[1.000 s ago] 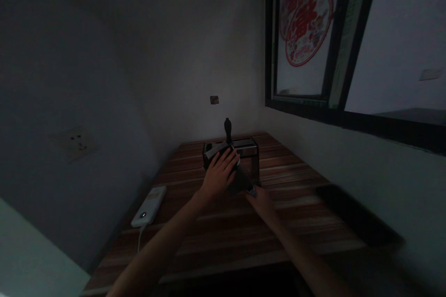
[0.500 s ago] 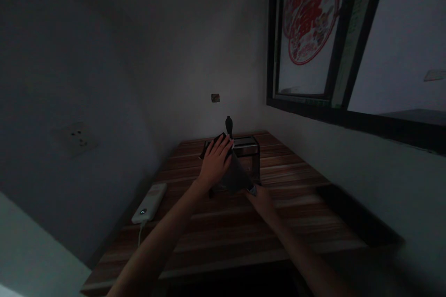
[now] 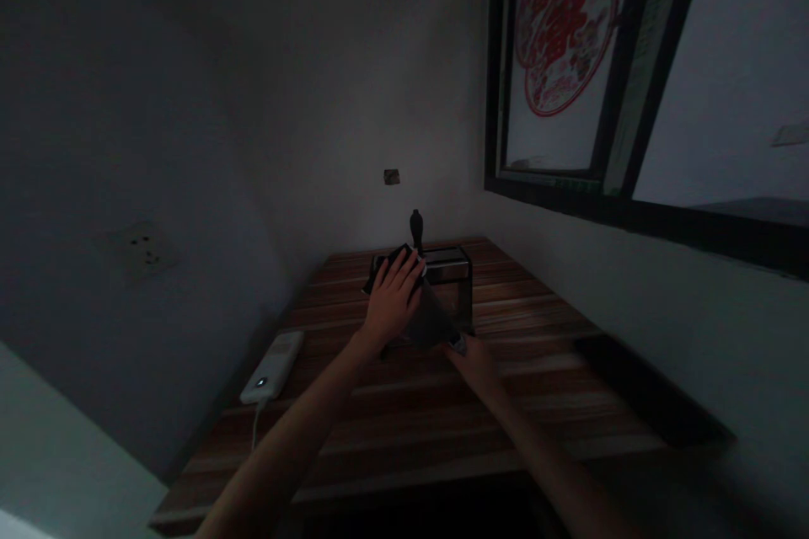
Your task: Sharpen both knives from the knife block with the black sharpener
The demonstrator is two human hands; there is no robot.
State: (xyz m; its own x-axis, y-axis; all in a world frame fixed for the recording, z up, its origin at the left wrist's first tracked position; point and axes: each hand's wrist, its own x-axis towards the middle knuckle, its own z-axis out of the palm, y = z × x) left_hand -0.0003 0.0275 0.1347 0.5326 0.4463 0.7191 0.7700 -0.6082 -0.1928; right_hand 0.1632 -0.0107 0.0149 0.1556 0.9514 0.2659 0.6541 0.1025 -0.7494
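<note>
On the near left of the wooden table (image 3: 569, 328) a white power bank (image 3: 273, 366) lies with its cable running off the near edge, well apart from the work. Further in, the right hand (image 3: 475, 360) pinches the near corner of a dark cloth (image 3: 431, 320), fingers closed on it. The left hand (image 3: 392, 301), fingers spread flat, presses the cloth's far end onto the top of a small metal box (image 3: 452, 269) at the far centre. The step in hand looks like wiping the box, and the next pass likely calls for steady downward pressure.

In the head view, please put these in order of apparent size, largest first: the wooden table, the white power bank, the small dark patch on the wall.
1. wooden table
2. white power bank
3. small dark patch on the wall, which is farther from the camera
</note>
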